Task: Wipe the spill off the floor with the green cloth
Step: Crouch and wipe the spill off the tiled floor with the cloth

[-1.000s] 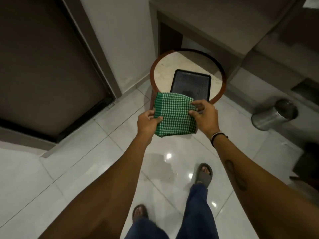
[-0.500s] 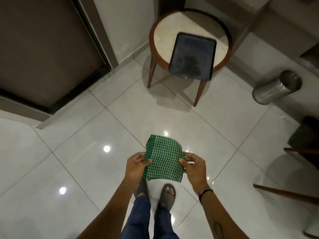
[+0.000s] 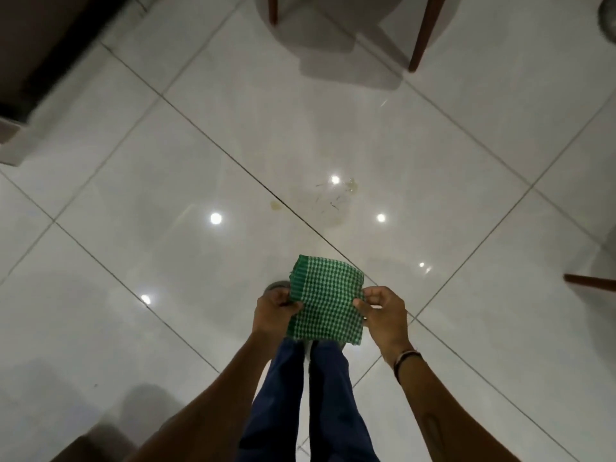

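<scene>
A folded green checked cloth (image 3: 325, 301) is held flat above my feet, over the glossy white tiled floor (image 3: 166, 181). My left hand (image 3: 275, 311) pinches its left edge and my right hand (image 3: 383, 315) pinches its right edge. On the floor ahead of the cloth lies a faint yellowish spill (image 3: 333, 200) with thin streaks, plus a small separate yellowish spot (image 3: 276, 205) just left of a tile joint. The cloth is well above the floor and apart from the spill.
Two brown table legs (image 3: 421, 31) stand at the top, with the table's shadow between them. A dark door threshold (image 3: 36, 61) runs along the upper left. Another wooden leg (image 3: 590, 281) pokes in at the right edge. My blue-trousered legs (image 3: 300, 405) are below the cloth.
The view has tilted down to the floor, so the round table top and bin left the frame and the spill came into sight. Both hands still hold the cloth, now lower and nearer.
</scene>
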